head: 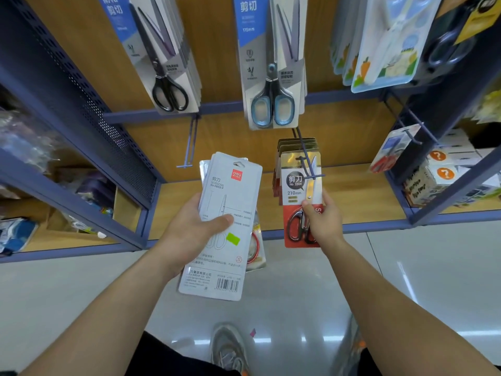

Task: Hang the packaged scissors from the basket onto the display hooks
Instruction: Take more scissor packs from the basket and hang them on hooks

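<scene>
My left hand (189, 234) grips a small stack of white packaged scissors (230, 191), back side up, with a green sticker and a barcode; a second pack shows behind it. My right hand (322, 221) pinches the front red-and-gold scissors pack (295, 185), marked 210mm, which hangs with several like it on a blue display hook (306, 161). An empty double-wire hook (189, 147) juts out left of the white packs. No basket is in view.
Black-handled scissors packs (165, 63) and blue-handled packs (271, 77) hang on the upper row. A pale blue pack (385, 47) hangs at upper right. Boxes (444, 172) sit on the right shelf. Blue shelf frames flank both sides. My shoes (227, 348) stand on the glossy floor.
</scene>
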Tool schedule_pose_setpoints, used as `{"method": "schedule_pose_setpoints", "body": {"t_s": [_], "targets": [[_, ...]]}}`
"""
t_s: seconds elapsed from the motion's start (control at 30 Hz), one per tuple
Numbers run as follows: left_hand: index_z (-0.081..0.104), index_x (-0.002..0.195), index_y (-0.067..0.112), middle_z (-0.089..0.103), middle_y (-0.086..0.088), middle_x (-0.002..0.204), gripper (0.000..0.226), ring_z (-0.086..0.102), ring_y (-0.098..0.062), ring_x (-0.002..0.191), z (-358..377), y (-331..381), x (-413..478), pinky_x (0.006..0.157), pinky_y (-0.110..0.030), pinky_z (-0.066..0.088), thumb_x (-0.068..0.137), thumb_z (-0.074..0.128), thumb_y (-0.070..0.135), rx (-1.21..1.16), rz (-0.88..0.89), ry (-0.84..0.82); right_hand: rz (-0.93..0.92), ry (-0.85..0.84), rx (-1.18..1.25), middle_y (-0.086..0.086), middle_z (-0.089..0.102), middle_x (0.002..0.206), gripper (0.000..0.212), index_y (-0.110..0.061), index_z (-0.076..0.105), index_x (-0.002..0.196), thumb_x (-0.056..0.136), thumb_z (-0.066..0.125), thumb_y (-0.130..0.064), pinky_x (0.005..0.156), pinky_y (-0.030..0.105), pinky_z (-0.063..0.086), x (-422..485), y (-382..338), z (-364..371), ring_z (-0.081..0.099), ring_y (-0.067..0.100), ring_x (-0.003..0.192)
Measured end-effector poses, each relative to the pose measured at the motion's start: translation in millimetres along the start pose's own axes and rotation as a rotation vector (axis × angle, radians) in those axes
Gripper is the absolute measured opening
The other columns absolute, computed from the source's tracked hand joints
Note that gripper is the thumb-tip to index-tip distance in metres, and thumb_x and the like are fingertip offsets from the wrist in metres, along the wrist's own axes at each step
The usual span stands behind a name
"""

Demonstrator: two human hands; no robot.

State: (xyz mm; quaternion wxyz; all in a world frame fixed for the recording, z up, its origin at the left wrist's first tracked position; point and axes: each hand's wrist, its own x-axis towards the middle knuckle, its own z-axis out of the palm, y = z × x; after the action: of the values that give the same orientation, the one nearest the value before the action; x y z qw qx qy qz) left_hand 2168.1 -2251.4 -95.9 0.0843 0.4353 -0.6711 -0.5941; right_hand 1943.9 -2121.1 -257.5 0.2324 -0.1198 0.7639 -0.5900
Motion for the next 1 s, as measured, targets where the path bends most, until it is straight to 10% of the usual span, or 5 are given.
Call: {"method": "schedule_pose_setpoints", "body": {"t_s": [0.27, 0.47, 0.7, 1.0], "targets": [[0.061, 0.121, 0.025, 0.079, 0.003, 0.108, 0.031, 0.079, -0.021, 0.087, 4, -4, 2, 0.069, -0.038, 0.063, 0.095, 0.071, 0.011, -0.067, -0.003, -0.004, 0.142, 0.008, -0.138, 0.007, 0.055, 0.146, 0.081, -0.019, 0.02, 0.163, 0.098, 0.067, -0.034, 0.11, 0.048, 0.047, 3, 1, 4, 0.056, 0.027, 0.131], [0.061, 0.121, 0.023, 0.079, 0.003, 0.105, 0.031, 0.079, -0.021, 0.087, 11, -2, 3, 0.068, -0.038, 0.063, 0.094, 0.071, 0.012, -0.1, 0.006, -0.033, 0.223, -0.126, 0.128, 0.004, 0.073, 0.095, 0.009, -0.019, 0.069, 0.106, 0.1, 0.062, -0.02, 0.077, 0.031, 0.049, -92, -31, -10, 0.068, 0.02, 0.087], [0.061, 0.127, 0.018, 0.077, -0.003, 0.116, 0.038, 0.077, -0.027, 0.098, 21, 4, -4, 0.082, -0.049, 0.063, 0.092, 0.073, 0.009, -0.207, 0.043, -0.035, 0.041, -0.363, 0.254, -0.011, 0.076, 0.109, 0.046, -0.032, 0.058, 0.119, 0.084, 0.085, -0.019, 0.074, 0.037, 0.064, -148, -92, 16, 0.076, 0.011, 0.095], [0.066, 0.125, 0.022, 0.078, 0.004, 0.112, 0.027, 0.076, -0.019, 0.102, 21, 10, -12, 0.087, -0.042, 0.061, 0.099, 0.065, 0.03, -0.279, 0.07, -0.017, -0.042, -0.21, 0.272, 0.0, 0.077, 0.11, 0.019, -0.024, 0.064, 0.12, 0.107, 0.051, -0.02, 0.082, 0.033, 0.062, -150, -91, 16, 0.075, 0.015, 0.099]]}}
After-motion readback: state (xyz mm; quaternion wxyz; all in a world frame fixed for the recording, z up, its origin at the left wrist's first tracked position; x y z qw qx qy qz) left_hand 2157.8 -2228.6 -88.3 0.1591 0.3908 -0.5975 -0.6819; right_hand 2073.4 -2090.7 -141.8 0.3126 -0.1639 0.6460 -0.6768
